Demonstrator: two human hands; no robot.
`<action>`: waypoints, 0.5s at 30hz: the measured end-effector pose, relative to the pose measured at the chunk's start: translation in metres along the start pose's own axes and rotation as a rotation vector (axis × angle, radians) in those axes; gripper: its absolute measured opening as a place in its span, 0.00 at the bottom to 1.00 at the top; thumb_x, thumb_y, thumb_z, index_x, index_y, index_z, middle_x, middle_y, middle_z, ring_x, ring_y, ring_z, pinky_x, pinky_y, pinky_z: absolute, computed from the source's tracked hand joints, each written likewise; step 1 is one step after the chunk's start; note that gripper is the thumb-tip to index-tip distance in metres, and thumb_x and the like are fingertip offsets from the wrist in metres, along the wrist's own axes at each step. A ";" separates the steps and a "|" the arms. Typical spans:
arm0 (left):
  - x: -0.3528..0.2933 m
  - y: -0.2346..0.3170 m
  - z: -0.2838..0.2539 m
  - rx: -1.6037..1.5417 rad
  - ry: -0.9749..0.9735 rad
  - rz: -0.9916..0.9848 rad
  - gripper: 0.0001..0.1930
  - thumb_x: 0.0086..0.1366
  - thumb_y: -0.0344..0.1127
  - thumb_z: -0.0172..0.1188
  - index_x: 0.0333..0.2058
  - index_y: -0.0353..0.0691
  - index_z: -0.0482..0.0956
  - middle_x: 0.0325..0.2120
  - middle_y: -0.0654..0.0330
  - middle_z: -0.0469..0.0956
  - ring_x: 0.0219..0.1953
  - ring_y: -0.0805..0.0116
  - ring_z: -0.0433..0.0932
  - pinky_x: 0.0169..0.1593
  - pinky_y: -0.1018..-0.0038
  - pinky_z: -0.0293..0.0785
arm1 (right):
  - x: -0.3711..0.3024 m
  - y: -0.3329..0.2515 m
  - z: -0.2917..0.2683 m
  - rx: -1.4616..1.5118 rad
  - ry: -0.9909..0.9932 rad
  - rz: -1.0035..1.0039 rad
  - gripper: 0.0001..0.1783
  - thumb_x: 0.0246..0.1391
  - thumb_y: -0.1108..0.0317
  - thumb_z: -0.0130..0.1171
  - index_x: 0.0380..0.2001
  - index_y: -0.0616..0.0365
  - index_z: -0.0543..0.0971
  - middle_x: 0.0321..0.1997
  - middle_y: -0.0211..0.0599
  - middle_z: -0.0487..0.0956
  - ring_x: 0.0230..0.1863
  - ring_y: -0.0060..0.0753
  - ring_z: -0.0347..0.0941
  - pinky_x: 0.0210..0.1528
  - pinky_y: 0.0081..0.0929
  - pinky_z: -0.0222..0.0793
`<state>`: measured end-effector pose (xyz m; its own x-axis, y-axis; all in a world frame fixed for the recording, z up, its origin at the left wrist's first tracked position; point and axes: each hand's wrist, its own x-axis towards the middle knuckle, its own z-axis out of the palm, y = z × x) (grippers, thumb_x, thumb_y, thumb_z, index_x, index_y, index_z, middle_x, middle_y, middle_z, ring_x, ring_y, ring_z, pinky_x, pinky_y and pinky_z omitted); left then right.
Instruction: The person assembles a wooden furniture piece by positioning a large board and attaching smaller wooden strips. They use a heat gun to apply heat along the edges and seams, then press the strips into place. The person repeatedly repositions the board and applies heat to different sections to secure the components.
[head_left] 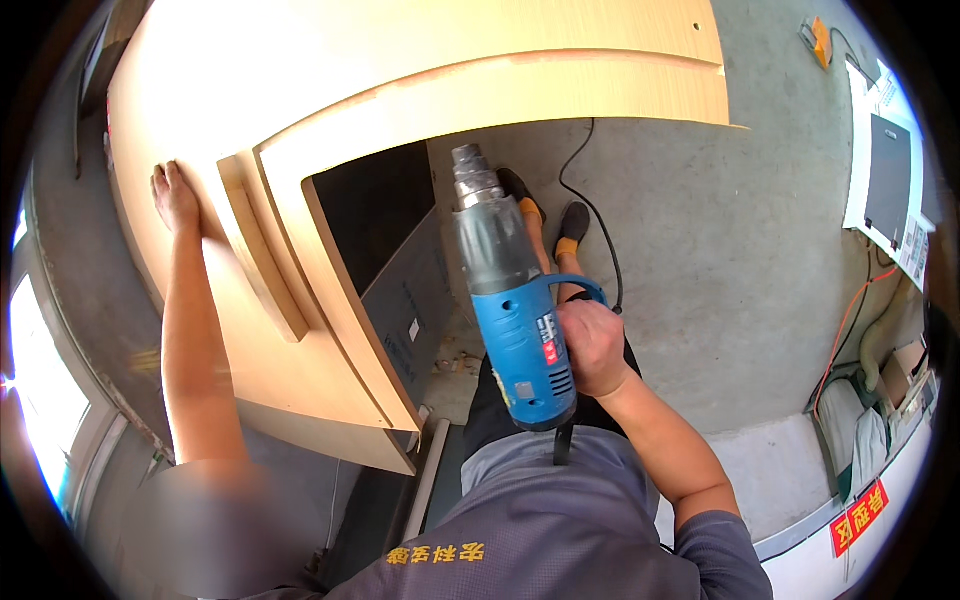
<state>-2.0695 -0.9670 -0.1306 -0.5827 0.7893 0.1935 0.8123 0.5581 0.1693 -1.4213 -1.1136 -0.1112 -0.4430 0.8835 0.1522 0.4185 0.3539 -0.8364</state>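
My right hand [594, 345] is closed around the handle of a blue heat gun [520, 345], held in front of my body. Its dark front housing ends in a metal nozzle that points away from me, toward the far edge of the opening. Out at the left, my left hand [177, 200] lies with its fingers stretched on a light wood-coloured panel [340, 60]. Between that hand and the opening, a narrow wooden strip [262, 250] rests on the panel. The panel's cut edge runs around the opening; a long groove crosses its far part.
A black cord [607, 220] trails over the grey floor [700, 230] past my feet. Below the panel stands a dark board [408, 290]. At the right are a white machine [890, 170], an orange cable [845, 325] and grey bags [850, 430]. An orange tool [821, 43] lies at the far right.
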 end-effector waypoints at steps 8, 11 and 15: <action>-0.001 0.002 0.000 0.021 -0.001 -0.010 0.35 0.72 0.57 0.41 0.66 0.35 0.62 0.68 0.50 0.60 0.71 0.54 0.56 0.71 0.64 0.51 | -0.020 0.015 -0.047 -0.156 0.040 0.118 0.11 0.42 0.69 0.64 0.29 0.60 0.74 0.25 0.42 0.76 0.25 0.46 0.74 0.27 0.37 0.68; -0.003 0.004 -0.001 0.024 -0.003 -0.022 0.36 0.72 0.58 0.40 0.67 0.35 0.62 0.69 0.50 0.59 0.71 0.54 0.55 0.72 0.63 0.50 | -0.033 0.021 -0.065 -0.249 0.091 0.144 0.12 0.43 0.69 0.64 0.30 0.62 0.74 0.25 0.43 0.76 0.25 0.50 0.74 0.27 0.37 0.68; -0.003 0.002 0.000 0.023 -0.004 -0.006 0.36 0.72 0.59 0.40 0.67 0.35 0.62 0.69 0.49 0.59 0.72 0.53 0.55 0.72 0.63 0.49 | -0.057 0.029 -0.083 -0.168 0.142 0.391 0.14 0.45 0.68 0.67 0.32 0.64 0.75 0.25 0.43 0.76 0.25 0.48 0.75 0.26 0.36 0.69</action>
<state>-2.0655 -0.9682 -0.1308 -0.5877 0.7867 0.1888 0.8090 0.5687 0.1484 -1.3186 -1.1284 -0.1004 -0.1177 0.9900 -0.0779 0.6608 0.0196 -0.7503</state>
